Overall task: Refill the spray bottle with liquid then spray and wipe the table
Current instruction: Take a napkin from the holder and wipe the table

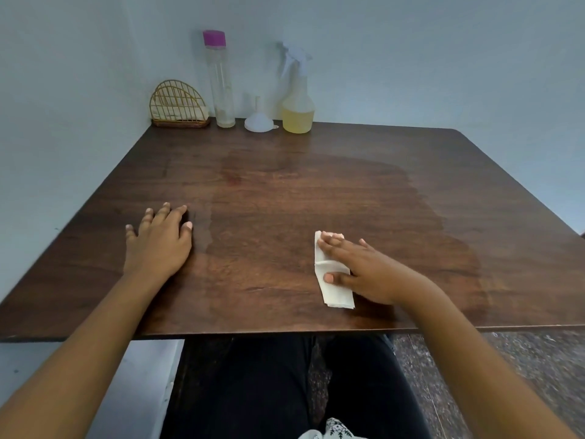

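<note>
Damp wooden table (285,191): the right hand (364,270), fingers straight, presses a folded tissue (335,294) near the front edge; the left hand (158,239) lies flat; spray bottle (297,103) at the back edge.

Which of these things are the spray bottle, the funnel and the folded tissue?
spray bottle (298,117), head view, on its lower body filled with yellow liquid.
funnel (259,122), head view, on its wide white cone.
folded tissue (337,294), head view, on its uncovered near end.
</note>
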Action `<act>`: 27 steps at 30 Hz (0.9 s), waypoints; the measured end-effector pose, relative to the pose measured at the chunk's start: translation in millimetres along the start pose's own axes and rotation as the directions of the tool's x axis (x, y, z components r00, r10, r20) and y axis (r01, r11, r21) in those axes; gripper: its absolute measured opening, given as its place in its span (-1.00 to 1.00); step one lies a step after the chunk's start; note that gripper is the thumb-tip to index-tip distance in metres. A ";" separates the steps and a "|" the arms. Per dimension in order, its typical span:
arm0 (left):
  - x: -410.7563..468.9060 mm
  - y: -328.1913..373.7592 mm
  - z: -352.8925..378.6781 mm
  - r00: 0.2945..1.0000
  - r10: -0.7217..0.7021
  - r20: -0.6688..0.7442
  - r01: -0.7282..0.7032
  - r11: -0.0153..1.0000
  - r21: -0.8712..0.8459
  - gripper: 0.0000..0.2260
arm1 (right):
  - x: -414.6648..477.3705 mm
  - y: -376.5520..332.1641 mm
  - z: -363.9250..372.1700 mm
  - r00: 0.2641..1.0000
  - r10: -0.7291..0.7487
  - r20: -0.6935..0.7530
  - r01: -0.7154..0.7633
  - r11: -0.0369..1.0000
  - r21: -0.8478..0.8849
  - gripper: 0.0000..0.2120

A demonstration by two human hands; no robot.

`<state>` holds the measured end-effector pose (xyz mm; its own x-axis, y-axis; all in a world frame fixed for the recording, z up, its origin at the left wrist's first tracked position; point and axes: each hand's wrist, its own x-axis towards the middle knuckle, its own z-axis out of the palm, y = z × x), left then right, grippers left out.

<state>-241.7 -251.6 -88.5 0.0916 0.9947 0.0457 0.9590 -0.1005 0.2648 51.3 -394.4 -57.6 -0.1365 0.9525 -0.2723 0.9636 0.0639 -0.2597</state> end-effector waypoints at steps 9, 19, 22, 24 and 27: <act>-16.9 11.0 0.9 0.999 0.053 0.003 -0.053 0.998 -0.026 -0.59 | -66.8 -76.2 21.9 0.951 -0.096 -0.293 0.111 0.993 0.035 -0.52; -33.0 25.1 6.3 0.991 0.136 -0.001 -0.135 0.990 -0.050 -0.59 | -62.3 -33.6 12.5 0.872 0.317 -0.374 -0.393 0.908 -0.147 -0.54; -33.3 25.2 6.4 0.990 0.140 -0.004 -0.140 0.989 -0.042 -0.59 | -72.2 -86.0 35.8 0.928 0.206 -0.309 -0.264 0.952 -0.157 -0.55; -33.7 24.7 5.8 0.989 0.145 -0.002 -0.145 0.988 -0.042 -0.59 | -72.8 -107.9 39.9 0.949 0.117 -0.292 -0.135 0.990 -0.039 -0.57; -34.7 23.8 5.2 0.989 0.145 -0.005 -0.146 0.988 -0.042 -0.59 | -66.9 -93.5 12.7 0.970 0.138 -0.199 -0.072 0.950 0.305 -0.70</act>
<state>-220.7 -288.4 -88.8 0.2287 0.9694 0.0890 0.9232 -0.2450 0.2960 -32.6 -467.9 -26.8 0.0460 0.9922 -0.1159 0.8547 -0.0992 -0.5096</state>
